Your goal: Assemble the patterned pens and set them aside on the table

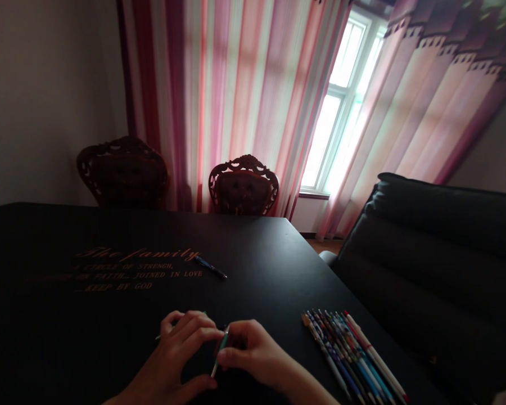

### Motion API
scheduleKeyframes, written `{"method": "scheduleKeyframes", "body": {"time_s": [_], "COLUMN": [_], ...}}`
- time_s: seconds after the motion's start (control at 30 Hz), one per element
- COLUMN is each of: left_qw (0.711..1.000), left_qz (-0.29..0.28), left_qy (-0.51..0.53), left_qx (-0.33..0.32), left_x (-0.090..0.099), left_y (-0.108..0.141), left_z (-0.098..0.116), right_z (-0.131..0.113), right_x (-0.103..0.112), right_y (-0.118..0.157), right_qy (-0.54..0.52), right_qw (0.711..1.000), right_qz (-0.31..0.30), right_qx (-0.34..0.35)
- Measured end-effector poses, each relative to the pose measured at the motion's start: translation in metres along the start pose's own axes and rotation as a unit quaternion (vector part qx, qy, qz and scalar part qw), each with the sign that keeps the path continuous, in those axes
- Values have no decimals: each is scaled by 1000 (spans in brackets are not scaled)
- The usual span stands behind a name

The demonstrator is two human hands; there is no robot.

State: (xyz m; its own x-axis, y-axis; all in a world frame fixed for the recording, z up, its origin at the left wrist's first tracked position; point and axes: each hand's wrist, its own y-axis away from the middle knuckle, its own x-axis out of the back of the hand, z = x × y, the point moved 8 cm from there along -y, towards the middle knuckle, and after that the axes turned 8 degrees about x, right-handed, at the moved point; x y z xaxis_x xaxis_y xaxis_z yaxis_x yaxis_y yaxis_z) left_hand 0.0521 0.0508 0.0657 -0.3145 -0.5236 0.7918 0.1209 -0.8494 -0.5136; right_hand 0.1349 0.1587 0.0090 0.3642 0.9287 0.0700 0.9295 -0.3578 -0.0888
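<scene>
My right hand (pixel 253 350) is closed, thumb and fingers pinching a slim green pen piece (pixel 222 344) with a pale, pointed lower end. The piece stands steeply tilted above the black table. Close on its left is my left hand (pixel 189 346), its index fingertip reaching the upper end of the piece and its thumb stretched out below. A thin light tip pokes out at the left of its curled fingers and a bit of green shows above them; the rest is hidden. Farther back, a dark blue pen (pixel 211 267) lies on the table.
Several pens (pixel 349 354) lie side by side near the right edge of the black table (pixel 253 242), which bears printed lettering (pixel 139 267). Two carved chairs (pixel 243 188) stand behind it. A black leather seat (pixel 438 270) is on the right, near the window and striped curtains.
</scene>
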Motion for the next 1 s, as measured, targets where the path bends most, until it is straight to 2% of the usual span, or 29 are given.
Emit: {"method": "scheduleKeyframes", "body": {"time_s": [0.3,0.43,0.67,0.83,1.0], "left_qw": [997,996,993,989,991], "left_qz": [-57,-70,-91,-138,-119], "left_qy": [53,56,64,59,55], "left_qx": [28,26,41,3,0], "left_x": [-3,-3,-12,-23,-25], "left_y": [-5,-4,2,4,5], "left_z": [7,10,2,-8,-17], "right_z": [5,-2,2,-1,0], "right_x": [0,-2,1,3,8], "right_y": [2,2,-1,-4,-4], "right_qy": [44,12,-22,-40,-51], "right_qw": [999,999,1000,998,996], "right_qz": [-25,-42,-8,17,67], "right_qx": [-8,10,17,38,41]}}
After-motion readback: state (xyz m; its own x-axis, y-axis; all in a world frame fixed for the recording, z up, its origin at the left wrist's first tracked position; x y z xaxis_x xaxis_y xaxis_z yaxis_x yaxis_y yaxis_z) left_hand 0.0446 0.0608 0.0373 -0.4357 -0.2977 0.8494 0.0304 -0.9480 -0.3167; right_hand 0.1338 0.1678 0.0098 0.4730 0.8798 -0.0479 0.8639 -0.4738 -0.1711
